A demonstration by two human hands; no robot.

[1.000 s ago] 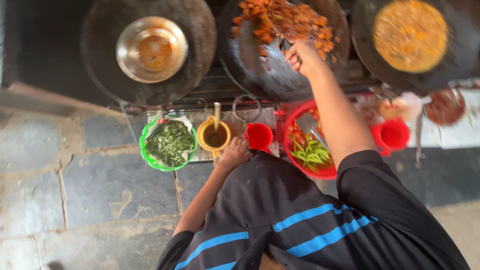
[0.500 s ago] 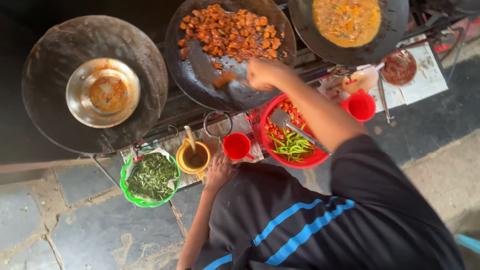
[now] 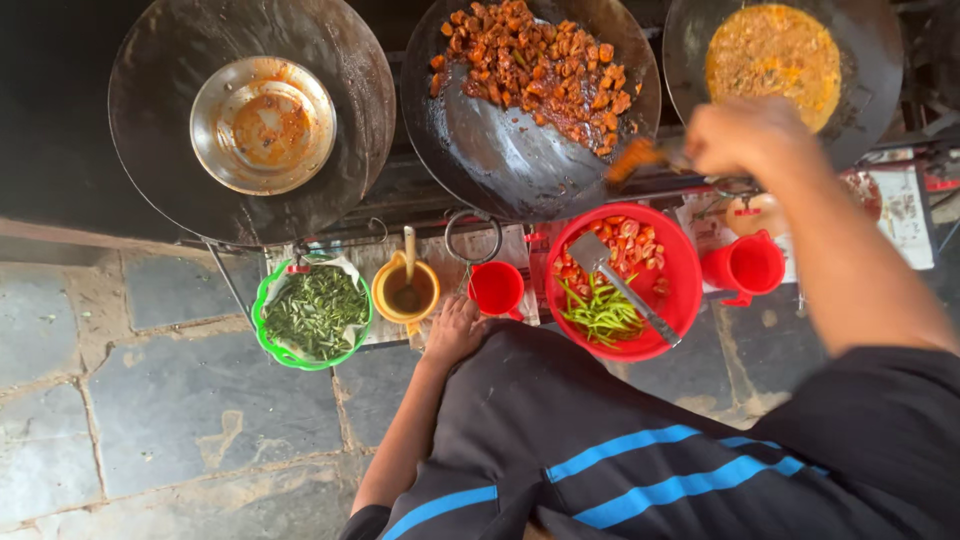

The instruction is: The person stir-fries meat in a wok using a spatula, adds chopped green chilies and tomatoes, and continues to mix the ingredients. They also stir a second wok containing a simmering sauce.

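My right hand (image 3: 745,135) is shut on a blurred utensil whose orange-coated tip (image 3: 635,158) hovers over the near right rim of the middle wok (image 3: 500,165). That wok holds orange-red fried pieces (image 3: 530,65) heaped at its far side. My left hand (image 3: 455,325) rests on the counter edge just below a small red cup (image 3: 497,288), holding nothing. Right of the cup stands a red bowl (image 3: 680,260) with green chillies, chopped tomato and a metal spatula (image 3: 620,285) lying in it.
The left wok (image 3: 170,60) has a steel bowl (image 3: 262,125) smeared with sauce in it. The right wok (image 3: 880,70) holds yellow-orange gravy. On the ledge stand a green basket of leaves (image 3: 315,312), a yellow cup with a spoon (image 3: 405,290) and a red mug (image 3: 745,265). Stone floor lies below.
My right hand has drawn back from the fried pieces in the middle wok to its right rim, utensil still in it. My left hand stays on the ledge. The view has shifted.
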